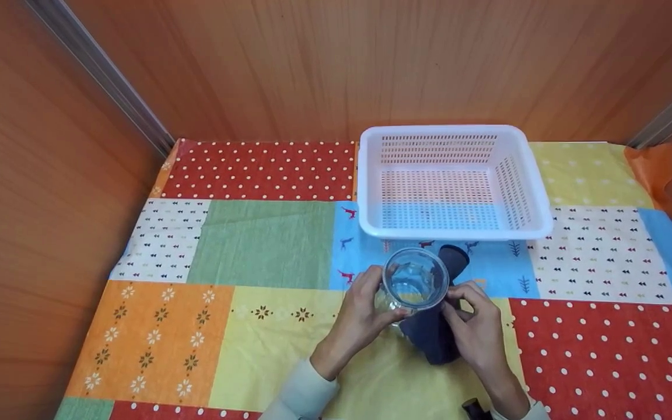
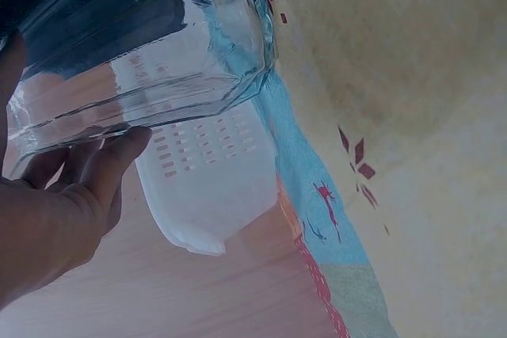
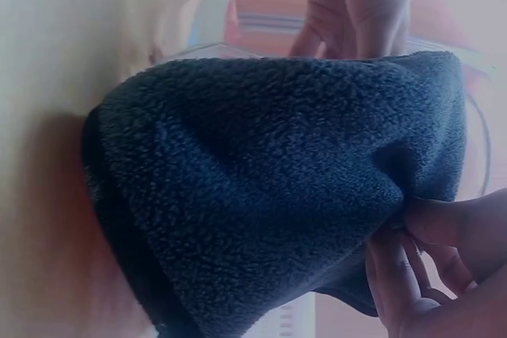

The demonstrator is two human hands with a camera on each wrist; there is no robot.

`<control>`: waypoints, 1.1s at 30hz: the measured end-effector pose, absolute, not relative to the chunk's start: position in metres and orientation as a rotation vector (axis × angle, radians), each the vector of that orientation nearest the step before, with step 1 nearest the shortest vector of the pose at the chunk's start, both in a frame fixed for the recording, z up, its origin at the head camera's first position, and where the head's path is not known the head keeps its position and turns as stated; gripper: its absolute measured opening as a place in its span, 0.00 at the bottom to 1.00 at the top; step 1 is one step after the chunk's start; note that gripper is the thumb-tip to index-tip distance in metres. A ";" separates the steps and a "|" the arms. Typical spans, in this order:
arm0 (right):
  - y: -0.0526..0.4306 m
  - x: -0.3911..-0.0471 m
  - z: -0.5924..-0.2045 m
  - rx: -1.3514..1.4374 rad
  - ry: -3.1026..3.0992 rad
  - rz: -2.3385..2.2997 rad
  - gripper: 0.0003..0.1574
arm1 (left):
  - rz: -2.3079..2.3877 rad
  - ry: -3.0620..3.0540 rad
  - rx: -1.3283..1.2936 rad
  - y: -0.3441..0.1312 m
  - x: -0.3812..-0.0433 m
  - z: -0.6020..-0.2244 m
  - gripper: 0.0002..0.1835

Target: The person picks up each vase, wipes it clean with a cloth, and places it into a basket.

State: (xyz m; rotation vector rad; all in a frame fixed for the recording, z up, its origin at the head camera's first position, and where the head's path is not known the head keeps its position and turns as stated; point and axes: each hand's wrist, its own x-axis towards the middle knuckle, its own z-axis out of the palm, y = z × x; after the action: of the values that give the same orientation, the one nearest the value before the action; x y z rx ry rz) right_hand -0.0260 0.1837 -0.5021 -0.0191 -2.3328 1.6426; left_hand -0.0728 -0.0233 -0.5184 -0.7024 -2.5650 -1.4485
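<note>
A clear glass jar with a wide round mouth is held above the patchwork tablecloth, its mouth turned up toward the head camera. My left hand grips it from the left, thumb in front and fingers behind, as the left wrist view also shows at the glass side. A dark navy fleecy cloth hangs along the jar's right side. My right hand pinches this cloth between thumb and fingers near the rim. In the right wrist view the cloth hides most of the jar.
A white plastic basket with slotted walls stands just beyond the hands, toward the back wooden panel. Another wooden panel rises at the left. The patchwork tablecloth lies under everything. A small black object shows beside the right wrist.
</note>
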 end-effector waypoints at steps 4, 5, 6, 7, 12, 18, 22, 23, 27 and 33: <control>0.186 -0.025 -0.512 -0.044 -2.360 1.628 0.15 | -1.442 -2.540 -0.714 -0.023 -0.073 -0.519 0.36; 0.187 -0.025 -0.516 -0.052 -2.372 1.619 0.15 | -1.441 -2.537 -0.715 -0.023 -0.073 -0.519 0.36; 0.188 -0.025 -0.520 -0.061 -2.384 1.609 0.15 | -1.441 -2.534 -0.716 -0.023 -0.073 -0.519 0.36; 0.189 -0.025 -0.524 -0.066 -2.399 1.595 0.15 | -1.441 -2.531 -0.717 -0.022 -0.073 -0.519 0.37; 0.192 -0.025 -0.539 -0.109 -2.461 1.540 0.14 | -1.459 -2.546 -0.695 -0.022 -0.073 -0.518 0.37; 0.192 -0.026 -0.539 -0.111 -2.494 1.516 0.14 | -1.473 -2.557 -0.676 -0.021 -0.073 -0.517 0.36; 0.191 -0.027 -0.531 -0.140 -2.538 1.520 0.13 | -1.493 -2.551 -0.673 -0.022 -0.073 -0.518 0.36; 0.190 -0.027 -0.529 -0.151 -2.550 1.524 0.13 | -1.503 -2.550 -0.673 -0.022 -0.073 -0.518 0.36; 0.187 -0.027 -0.518 -0.177 -2.579 1.546 0.12 | -1.563 -2.558 -0.663 -0.022 -0.074 -0.517 0.37; 0.183 -0.026 -0.501 -0.131 -2.524 1.569 0.13 | -1.655 -2.596 -0.621 -0.023 -0.074 -0.514 0.39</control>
State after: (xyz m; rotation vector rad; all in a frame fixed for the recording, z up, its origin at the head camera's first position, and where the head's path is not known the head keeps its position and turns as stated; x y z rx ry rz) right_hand -0.0257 0.1833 -0.5014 -0.1313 -2.5244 1.5694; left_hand -0.0735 -0.0225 -0.5143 -0.6205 -2.5962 -1.6548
